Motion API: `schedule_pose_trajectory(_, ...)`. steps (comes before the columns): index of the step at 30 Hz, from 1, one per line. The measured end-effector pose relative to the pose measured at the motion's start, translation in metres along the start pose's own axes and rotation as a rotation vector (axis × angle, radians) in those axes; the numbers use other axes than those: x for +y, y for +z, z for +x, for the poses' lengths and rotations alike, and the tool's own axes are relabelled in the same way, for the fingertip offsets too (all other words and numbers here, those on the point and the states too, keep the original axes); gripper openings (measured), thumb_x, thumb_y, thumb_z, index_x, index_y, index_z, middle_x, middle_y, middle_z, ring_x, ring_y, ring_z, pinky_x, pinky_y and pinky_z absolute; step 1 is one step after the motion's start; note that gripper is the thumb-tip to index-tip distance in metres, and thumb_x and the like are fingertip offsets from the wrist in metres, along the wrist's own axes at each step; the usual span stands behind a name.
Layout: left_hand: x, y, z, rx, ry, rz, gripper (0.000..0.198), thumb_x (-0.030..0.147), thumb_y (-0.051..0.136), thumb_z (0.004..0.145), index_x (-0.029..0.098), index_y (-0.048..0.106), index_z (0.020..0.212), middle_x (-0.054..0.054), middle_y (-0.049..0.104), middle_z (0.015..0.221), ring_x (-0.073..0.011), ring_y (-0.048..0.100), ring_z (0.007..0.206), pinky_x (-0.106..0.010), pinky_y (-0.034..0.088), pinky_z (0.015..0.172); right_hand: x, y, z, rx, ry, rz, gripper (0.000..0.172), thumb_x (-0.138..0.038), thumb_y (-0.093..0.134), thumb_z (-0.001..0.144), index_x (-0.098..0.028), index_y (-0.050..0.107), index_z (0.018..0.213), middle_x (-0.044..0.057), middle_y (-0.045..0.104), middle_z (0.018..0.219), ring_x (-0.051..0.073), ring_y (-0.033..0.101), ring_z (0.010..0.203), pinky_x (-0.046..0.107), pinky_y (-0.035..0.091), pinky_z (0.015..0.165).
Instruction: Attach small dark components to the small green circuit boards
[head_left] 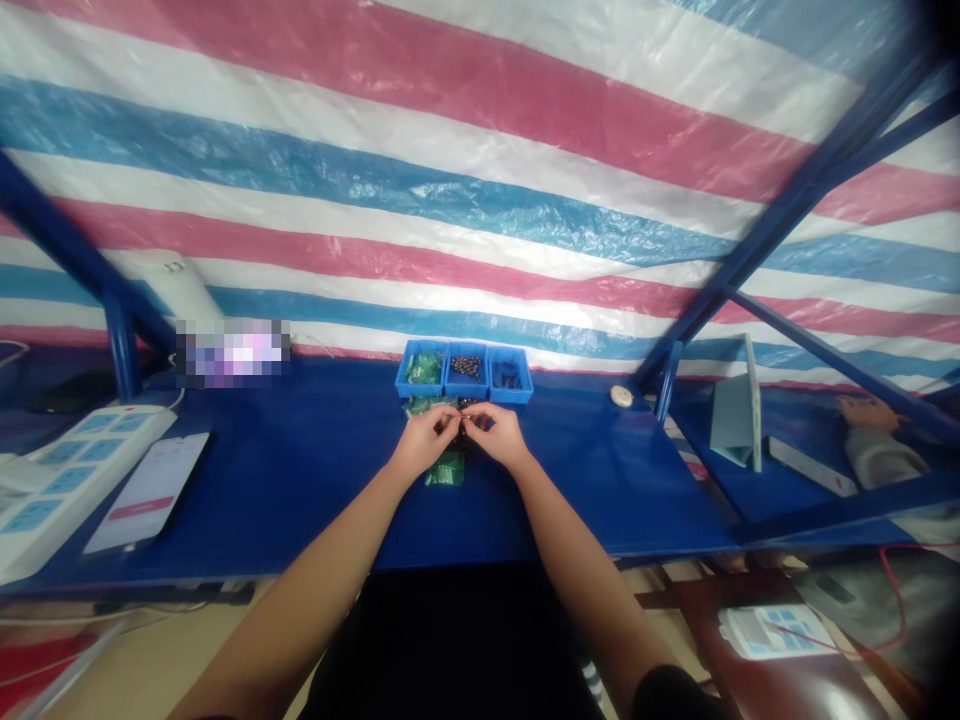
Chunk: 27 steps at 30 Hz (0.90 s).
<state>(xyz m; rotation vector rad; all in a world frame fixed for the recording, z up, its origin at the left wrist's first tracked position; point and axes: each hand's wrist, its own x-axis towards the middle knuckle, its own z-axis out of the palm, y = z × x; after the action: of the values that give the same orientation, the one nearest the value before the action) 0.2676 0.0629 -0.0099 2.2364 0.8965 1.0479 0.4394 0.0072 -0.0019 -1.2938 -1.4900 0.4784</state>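
Left hand [427, 437] and right hand [501, 437] both pinch a small dark part [466, 428]; blue bins [464, 372] sit at twelve o'clock.

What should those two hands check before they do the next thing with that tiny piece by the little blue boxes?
1. Both hands together: left hand and right hand meet fingertip to fingertip. Ok.
2. Small dark piece pinched between them: ok, but it is too small to tell what it is.
3. Piece held straight: cannot tell.
4. Green boards lie on the blue table right under the hands: ok.
5. Three blue bins stand in a row just behind the hands, tops open: ok.
6. Phone lies far to the left, away from the hands: ok.
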Motion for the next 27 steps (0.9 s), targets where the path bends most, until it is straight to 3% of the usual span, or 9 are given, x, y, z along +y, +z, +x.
schedule_pose_trajectory(4, 0.001, -0.0017, -0.0003, -0.003, -0.017, -0.026, 0.026, 0.039, 0.052, 0.09, 0.022, 0.064, 0.105, 0.003, 0.064, 0.067, -0.0117, 0.06, 0.058, -0.023, 0.047, 0.06, 0.0001, -0.0011, 0.0003, -0.009, -0.018, -0.001, 0.023, -0.033, 0.063, 0.081, -0.022, 0.073, 0.098, 0.004, 0.074, 0.089, 0.016, 0.064, 0.067, 0.028, 0.051, 0.062)
schedule_pose_trajectory(14, 0.0022, -0.0011, 0.0006, 0.04, -0.026, 0.01, 0.027, 0.042, 0.052, 0.09, 0.02, 0.067, 0.097, 0.003, 0.064, 0.064, -0.0114, 0.057, 0.054, -0.023, 0.045, 0.057, -0.0037, -0.0027, 0.0005, 0.02, -0.01, 0.021, 0.019, -0.032, 0.068, 0.079, -0.023, 0.075, 0.095, 0.002, 0.075, 0.087, 0.017, 0.068, 0.074, 0.028, 0.053, 0.067)
schedule_pose_trajectory(21, 0.0002, 0.0006, 0.0001, 0.06, -0.016, -0.01, 0.024, 0.04, 0.054, 0.09, 0.02, 0.066, 0.095, 0.004, 0.057, 0.059, -0.0104, 0.053, 0.052, -0.022, 0.042, 0.056, -0.0004, -0.001, 0.0015, 0.023, 0.012, 0.062, 0.023, -0.034, 0.07, 0.078, -0.023, 0.074, 0.097, 0.003, 0.075, 0.094, 0.019, 0.07, 0.08, 0.03, 0.055, 0.07)
schedule_pose_trajectory(27, -0.003, 0.0008, 0.0007, 0.063, 0.003, -0.013, 0.025, 0.04, 0.054, 0.09, 0.019, 0.066, 0.095, 0.005, 0.053, 0.056, -0.0101, 0.05, 0.05, -0.022, 0.042, 0.055, 0.0029, 0.0008, 0.0008, 0.021, 0.021, 0.065, 0.027, -0.038, 0.071, 0.078, -0.02, 0.074, 0.098, 0.005, 0.075, 0.089, 0.019, 0.069, 0.074, 0.03, 0.054, 0.065)
